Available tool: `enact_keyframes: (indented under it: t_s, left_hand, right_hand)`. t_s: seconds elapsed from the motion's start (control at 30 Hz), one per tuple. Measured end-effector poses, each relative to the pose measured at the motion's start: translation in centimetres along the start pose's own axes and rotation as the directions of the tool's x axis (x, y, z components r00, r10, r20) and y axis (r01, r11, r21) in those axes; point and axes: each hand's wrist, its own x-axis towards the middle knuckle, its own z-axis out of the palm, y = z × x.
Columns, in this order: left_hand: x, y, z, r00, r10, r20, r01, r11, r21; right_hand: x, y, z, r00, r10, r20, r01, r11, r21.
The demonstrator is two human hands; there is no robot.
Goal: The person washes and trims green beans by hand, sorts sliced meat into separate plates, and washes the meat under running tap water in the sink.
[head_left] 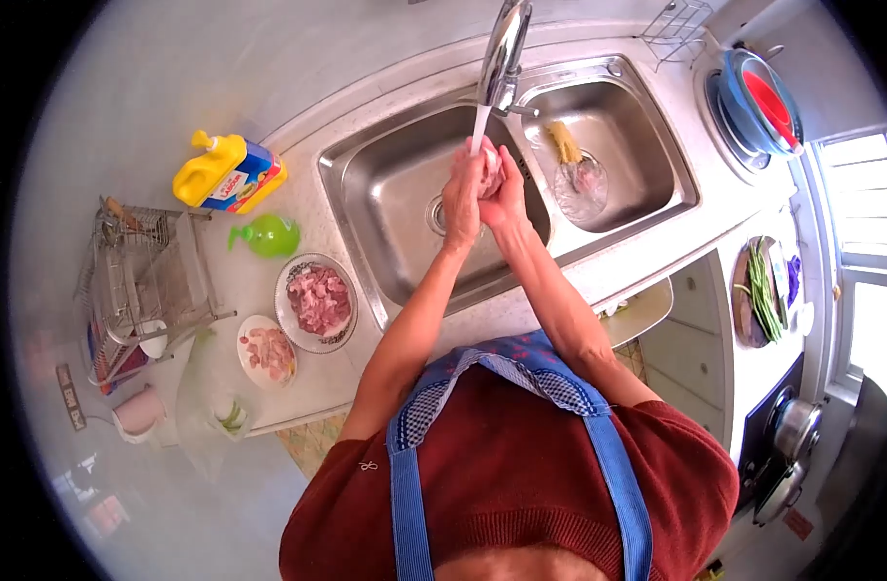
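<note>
Water runs from the chrome faucet point(502, 60) onto my two hands over the large sink basin point(385, 165). My left hand point(462, 198) and my right hand point(508, 200) are cupped together around a pink and whitish piece of meat point(491, 174). Fingers hide much of the piece, so its full shape does not show. On the counter to the left, a patterned plate point(345, 334) holds cut red meat point(318, 301). A smaller white plate point(244, 360) next to it carries paler sliced meat point(269, 352).
In the small basin point(646, 184) lie a yellow scrubber point(563, 142) and a clear bowl point(581, 190). A yellow detergent jug point(232, 174), green pump bottle point(267, 235) and wire dish rack point(148, 271) stand left. Blue basins point(738, 102) and green beans point(761, 288) are at right.
</note>
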Motion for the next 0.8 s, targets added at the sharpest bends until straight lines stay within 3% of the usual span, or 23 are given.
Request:
enact_keyframes:
  t_s: [0.07, 0.13, 0.2, 0.27, 0.33, 0.37, 0.4, 0.43, 0.5, 0.57, 0.6, 0.67, 0.7, 0.73, 0.77, 0.8]
  left_hand:
    - [0.9, -0.6, 0.8, 1.000, 0.022, -0.006, -0.023, 0.997, -0.070]
    - [1.9, -1.5, 0.8, 0.997, 0.075, -0.002, -0.075, 0.996, -0.058]
    - [2.3, -1.1, 1.2, 0.997, -0.075, -0.031, 0.061, 0.943, -0.326]
    - [2.9, -1.1, 1.3, 0.997, -0.020, -0.075, -0.009, 0.931, -0.364]
    - [3.4, -1.3, 0.7, 0.973, -0.229, -0.003, 0.177, 0.761, -0.624]
    - [3.7, -1.2, 0.7, 0.970, -0.239, 0.032, 0.189, 0.667, -0.721]
    - [3.9, -1.3, 0.7, 0.969, -0.243, 0.048, 0.183, 0.569, -0.802]
    - [4.3, -2.5, 0.1, 0.980, -0.198, 0.033, 0.154, 0.637, -0.755]
    - [4.6, -1.6, 0.5, 0.967, -0.232, -0.103, 0.107, 0.739, -0.665]
    - [4.5, -2.4, 0.7, 0.964, -0.214, -0.159, 0.078, 0.797, -0.598]
    - [4.5, -3.3, 0.8, 0.964, -0.238, -0.121, 0.087, 0.709, -0.700]
    - [3.7, -1.6, 1.6, 0.935, -0.334, -0.116, 0.108, 0.582, -0.806]
    - [3.6, -1.6, 1.9, 0.947, -0.230, -0.225, -0.007, 0.685, -0.729]
    - [3.7, -2.0, 1.5, 0.948, -0.229, -0.220, -0.006, 0.679, -0.734]
    - [4.1, -3.2, 0.9, 0.943, -0.321, -0.086, 0.122, 0.575, -0.809]
    - [4.8, -4.3, 1.0, 0.964, -0.253, -0.077, 0.082, 0.563, -0.822]
  right_hand:
    - [1.1, -0.6, 0.3, 0.989, -0.140, -0.056, 0.138, 0.990, -0.037]
    - [1.5, -0.9, 0.8, 0.980, -0.182, -0.084, 0.178, 0.983, -0.046]
    - [1.4, -0.8, 1.5, 0.955, -0.296, -0.014, 0.290, 0.945, -0.154]
    - [0.8, -0.5, 1.9, 0.947, -0.320, 0.028, 0.320, 0.933, -0.164]
    - [0.0, -0.3, 2.3, 0.932, -0.361, 0.043, 0.352, 0.867, -0.354]
    - [-0.3, 0.0, 2.8, 0.907, -0.415, 0.065, 0.388, 0.769, -0.508]
    - [-0.8, 0.6, 2.7, 0.867, -0.473, 0.158, 0.441, 0.579, -0.686]
    - [-1.4, 1.1, 3.8, 0.854, -0.459, 0.244, 0.425, 0.346, -0.836]
    - [0.2, 1.3, 2.9, 0.905, -0.331, 0.267, 0.380, 0.352, -0.855]
    - [2.3, 0.7, 1.9, 0.867, -0.393, 0.306, 0.400, 0.182, -0.898]
    - [3.6, -0.1, 1.0, 0.887, -0.378, 0.264, 0.356, 0.199, -0.913]
    - [4.0, -0.8, 3.2, 0.910, -0.391, 0.140, 0.144, -0.019, -0.989]
    - [5.8, -1.3, 0.0, 0.913, -0.380, 0.149, 0.169, 0.021, -0.985]
    - [7.7, -1.9, -3.2, 0.916, -0.369, 0.157, 0.193, 0.061, -0.979]
    - [8.0, -1.9, -4.5, 0.803, -0.329, 0.496, 0.414, -0.291, -0.863]
    - [7.7, -2.2, -4.7, 0.626, -0.174, 0.760, 0.543, -0.603, -0.585]
